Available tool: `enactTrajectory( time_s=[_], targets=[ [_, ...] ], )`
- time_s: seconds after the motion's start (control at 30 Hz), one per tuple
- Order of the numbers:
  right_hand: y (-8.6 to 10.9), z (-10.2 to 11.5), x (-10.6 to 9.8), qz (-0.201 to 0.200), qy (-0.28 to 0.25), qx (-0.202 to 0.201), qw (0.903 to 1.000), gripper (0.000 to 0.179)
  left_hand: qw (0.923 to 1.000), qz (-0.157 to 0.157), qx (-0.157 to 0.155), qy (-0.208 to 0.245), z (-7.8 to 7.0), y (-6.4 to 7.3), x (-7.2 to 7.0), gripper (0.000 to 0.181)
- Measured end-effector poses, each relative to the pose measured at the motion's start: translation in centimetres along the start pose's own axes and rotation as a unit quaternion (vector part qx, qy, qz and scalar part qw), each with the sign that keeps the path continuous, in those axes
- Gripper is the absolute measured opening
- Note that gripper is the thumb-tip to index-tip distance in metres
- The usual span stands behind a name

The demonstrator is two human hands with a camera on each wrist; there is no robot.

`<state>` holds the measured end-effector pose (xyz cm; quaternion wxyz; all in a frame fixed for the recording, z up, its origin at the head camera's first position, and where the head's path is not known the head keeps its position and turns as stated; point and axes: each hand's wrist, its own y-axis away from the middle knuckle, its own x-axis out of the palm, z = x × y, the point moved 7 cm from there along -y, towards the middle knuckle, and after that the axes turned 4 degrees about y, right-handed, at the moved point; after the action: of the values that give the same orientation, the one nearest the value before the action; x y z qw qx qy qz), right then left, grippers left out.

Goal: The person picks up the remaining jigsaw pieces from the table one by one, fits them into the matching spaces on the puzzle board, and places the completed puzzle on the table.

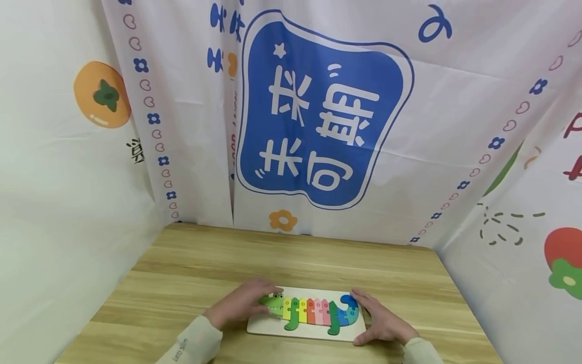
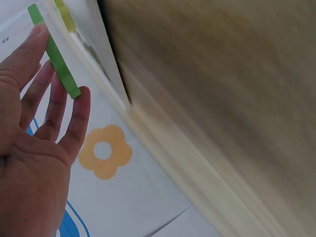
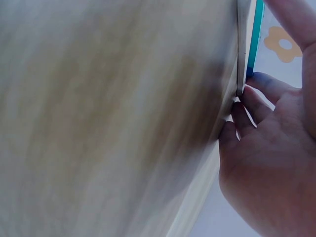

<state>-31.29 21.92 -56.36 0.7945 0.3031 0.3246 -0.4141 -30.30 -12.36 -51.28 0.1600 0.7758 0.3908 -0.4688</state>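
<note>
A wooden crocodile puzzle board (image 1: 313,334) lies on the table with its colourful pieces forming a row across it. My left hand (image 1: 245,302) is at the board's left end, holding the green crocodile head piece (image 1: 274,302) between thumb and fingers. In the left wrist view this head piece (image 2: 60,64) shows edge-on, tilted and apart from the board. My right hand (image 1: 383,319) holds the board's right end, thumb near the front corner and fingers by the blue tail piece (image 1: 349,312). Its fingertips meet the board's edge (image 3: 241,49) in the right wrist view.
The wooden table (image 1: 218,258) runs back to a white printed cloth (image 1: 200,167) hanging behind it. Similar cloth walls stand at the left (image 1: 68,202) and right (image 1: 509,263) sides.
</note>
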Motion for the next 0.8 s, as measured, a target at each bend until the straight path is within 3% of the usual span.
enactTrajectory(
  time_s=[0.3, 0.8],
  targets=[
    [0.0, 0.0, 0.1, -0.001, 0.001, -0.003, 1.0000, 0.124, 0.9996, 0.013, -0.007, -0.022, 0.4, -0.2, 1.0, 0.051],
    [0.1, 0.3, -0.1, -0.006, 0.001, -0.009, 0.9999, 0.124, 0.9990, 0.030, -0.032, 0.009, 0.9, -0.5, 1.4, 0.049]
  ],
)
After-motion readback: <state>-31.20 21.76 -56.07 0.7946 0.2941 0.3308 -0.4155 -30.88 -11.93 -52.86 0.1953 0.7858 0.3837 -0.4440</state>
